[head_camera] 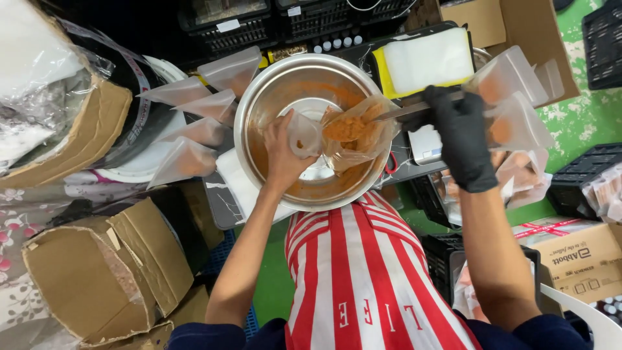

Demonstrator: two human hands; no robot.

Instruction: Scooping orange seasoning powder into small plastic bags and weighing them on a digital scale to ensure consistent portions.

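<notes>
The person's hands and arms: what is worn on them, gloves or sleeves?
The right hand wears a black glove that ends just past the wrist. The left hand is bare. Both forearms are uncovered; dark blue sleeves show only near the upper arms. A red-and-white striped apron hangs between them.

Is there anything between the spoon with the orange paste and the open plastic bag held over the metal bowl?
Nothing visible blocks it. The left hand holds the clear plastic bag open over the metal bowl, and the spoon in the gloved right hand already reaches into the bag's mouth with the orange paste.
</notes>
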